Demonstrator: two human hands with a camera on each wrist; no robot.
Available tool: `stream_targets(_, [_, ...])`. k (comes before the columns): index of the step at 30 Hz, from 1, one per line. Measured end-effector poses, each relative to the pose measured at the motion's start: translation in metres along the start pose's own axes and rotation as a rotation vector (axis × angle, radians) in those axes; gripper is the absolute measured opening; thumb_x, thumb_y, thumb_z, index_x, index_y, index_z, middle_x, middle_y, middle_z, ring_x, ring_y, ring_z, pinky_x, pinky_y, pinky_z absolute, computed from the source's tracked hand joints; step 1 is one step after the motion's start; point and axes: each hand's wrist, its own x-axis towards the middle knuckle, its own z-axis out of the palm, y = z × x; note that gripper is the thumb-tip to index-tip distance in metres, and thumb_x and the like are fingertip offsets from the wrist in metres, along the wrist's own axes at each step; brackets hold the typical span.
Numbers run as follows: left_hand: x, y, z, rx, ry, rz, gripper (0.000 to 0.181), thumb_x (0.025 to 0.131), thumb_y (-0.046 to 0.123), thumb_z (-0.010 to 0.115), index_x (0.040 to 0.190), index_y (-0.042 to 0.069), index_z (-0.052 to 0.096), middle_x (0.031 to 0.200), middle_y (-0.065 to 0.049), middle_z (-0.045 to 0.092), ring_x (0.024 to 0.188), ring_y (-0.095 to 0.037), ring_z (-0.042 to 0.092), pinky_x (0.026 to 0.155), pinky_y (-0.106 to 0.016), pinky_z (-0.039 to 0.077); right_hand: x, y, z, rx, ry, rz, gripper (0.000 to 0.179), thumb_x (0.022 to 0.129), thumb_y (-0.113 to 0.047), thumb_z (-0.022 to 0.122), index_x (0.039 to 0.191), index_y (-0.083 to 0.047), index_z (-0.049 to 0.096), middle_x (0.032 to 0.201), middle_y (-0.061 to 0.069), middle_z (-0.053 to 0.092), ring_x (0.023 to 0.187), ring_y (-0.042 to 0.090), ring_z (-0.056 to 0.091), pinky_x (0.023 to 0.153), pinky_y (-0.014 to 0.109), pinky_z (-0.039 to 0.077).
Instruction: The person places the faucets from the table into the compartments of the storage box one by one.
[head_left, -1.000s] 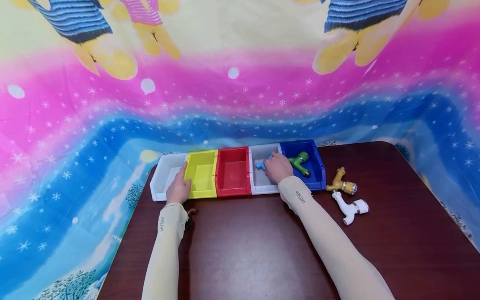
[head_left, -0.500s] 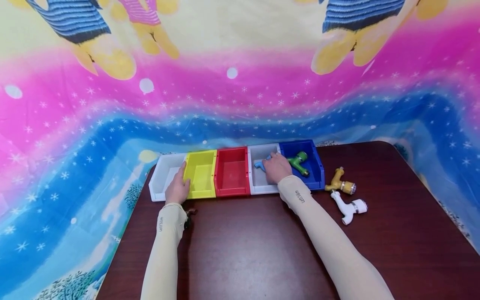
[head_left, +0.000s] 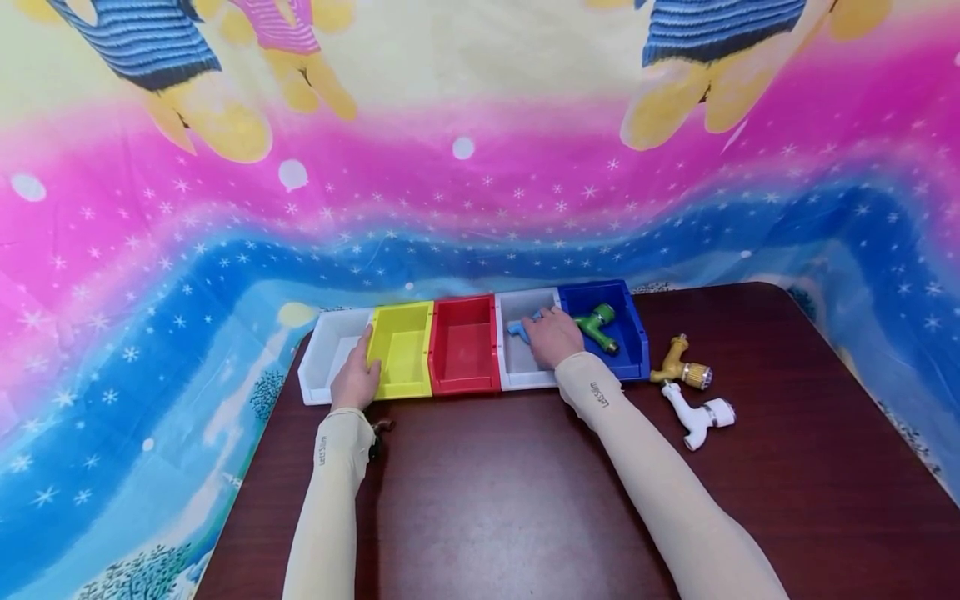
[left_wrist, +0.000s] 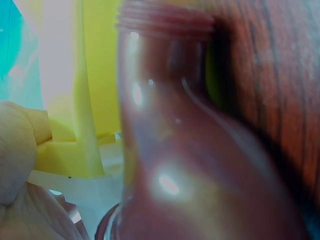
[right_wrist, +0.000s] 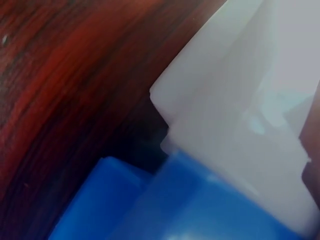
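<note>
My right hand (head_left: 557, 337) is inside the grey bin (head_left: 510, 377), with its fingers over a light-blue faucet (head_left: 517, 330) and partly hiding it. My left hand (head_left: 356, 379) rests at the wall between the white bin (head_left: 318, 367) and the yellow bin (head_left: 405, 350), index finger laid along the edge. In the left wrist view, part of that hand (left_wrist: 17, 150) touches the yellow bin's corner. A glossy brown faucet (left_wrist: 165, 135) fills the middle there; in the head view it lies on the table beside the left wrist, mostly hidden. The right wrist view shows bin walls but no clear fingers.
A red bin (head_left: 465, 346) stands mid-row. The blue bin (head_left: 637, 350) at the right end holds a green faucet (head_left: 597, 325). Right of the row, a gold faucet (head_left: 682, 367) and a white faucet (head_left: 697, 417) lie on the dark wooden table (head_left: 510, 500). A patterned cloth hangs behind.
The right hand's fingers have shifted slightly over the light-blue faucet. The left hand, bins and other faucets stay in place.
</note>
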Motion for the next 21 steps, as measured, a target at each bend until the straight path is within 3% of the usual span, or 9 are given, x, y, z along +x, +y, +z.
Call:
stream_targets(7, [-0.0007,0.001,0.0006,0.002,0.0,-0.009,0.07,0.11,0.023,0.044,0.169,0.028,0.006,0.162,-0.023,0.039,0.136,-0.048,0.051,0.104,-0.063,0.046,-0.0013,-0.001,-0.0017,0.029,0.002,-0.002,0.046,0.102,-0.032,0.062,0.142,-0.012,0.063,0.134,0.009,0.07,0.128,0.031,0.058,0.105,0.043,0.044])
stream_targets(21, [-0.002,0.0025,0.0006,0.008,0.018,0.003,0.07,0.11,0.021,0.044,0.169,0.025,0.007,0.161,-0.024,0.039,0.135,-0.048,0.051,0.104,-0.063,0.046,-0.0016,-0.0003,-0.0027,0.018,-0.035,-0.028,0.064,0.099,-0.048,0.065,0.154,-0.018,0.053,0.146,0.008,0.063,0.138,0.032,0.052,0.113,0.047,0.04])
